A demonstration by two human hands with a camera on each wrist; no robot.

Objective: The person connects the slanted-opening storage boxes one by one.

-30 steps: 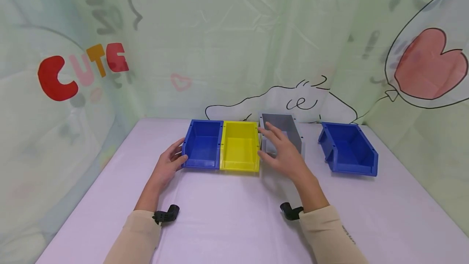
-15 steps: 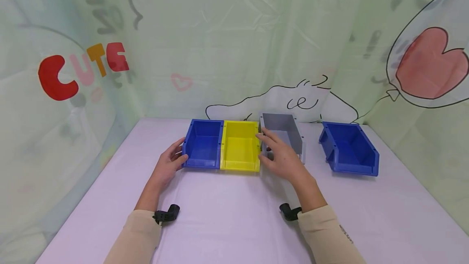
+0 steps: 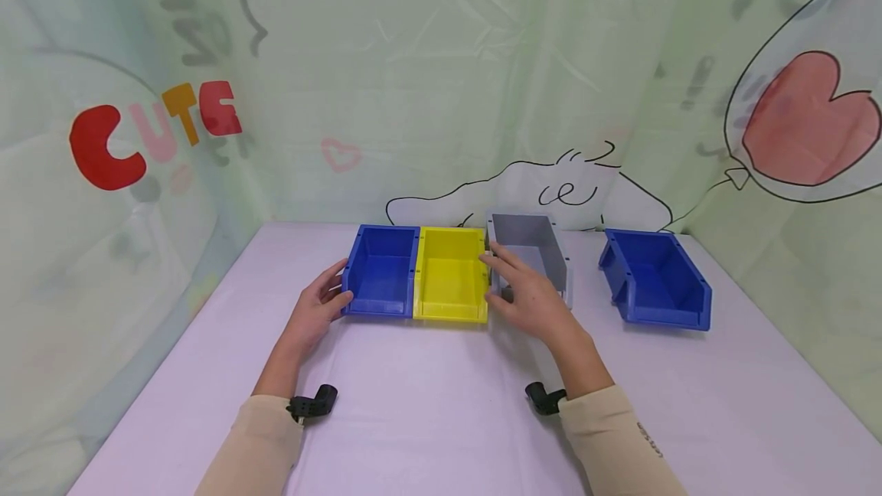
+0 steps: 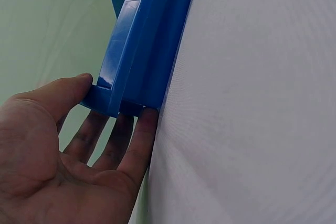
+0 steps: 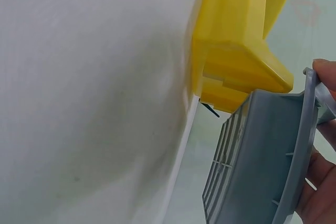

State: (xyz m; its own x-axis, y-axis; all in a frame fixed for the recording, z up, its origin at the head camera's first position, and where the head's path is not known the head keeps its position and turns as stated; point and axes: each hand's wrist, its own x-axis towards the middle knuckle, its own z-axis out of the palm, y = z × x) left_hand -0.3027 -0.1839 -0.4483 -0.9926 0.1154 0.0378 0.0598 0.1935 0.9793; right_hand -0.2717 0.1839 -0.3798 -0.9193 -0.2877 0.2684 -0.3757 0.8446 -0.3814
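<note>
A blue storage bin (image 3: 382, 282) and a yellow storage bin (image 3: 451, 274) stand side by side. My left hand (image 3: 313, 316) grips the blue bin's left wall, thumb near its front corner and fingers along the side, also plain in the left wrist view. To the right of the yellow bin is a grey storage bin (image 3: 527, 232). My right hand (image 3: 540, 301) reaches over it, thumb and fingers at its left rim beside the yellow one. In the right wrist view the grey bin (image 5: 268, 145) shows its ribbed underside above the table, meeting the yellow bin's corner.
Another blue bin (image 3: 661, 282) stands apart at the right of the white-covered table (image 3: 413, 404). A printed curtain (image 3: 427, 98) hangs close behind the bins and along both sides. A small black camera is strapped to each wrist.
My right hand's fingers have lowered and drawn in at the grey bin's left rim. The left hand and the bins look nearly unmoved.
</note>
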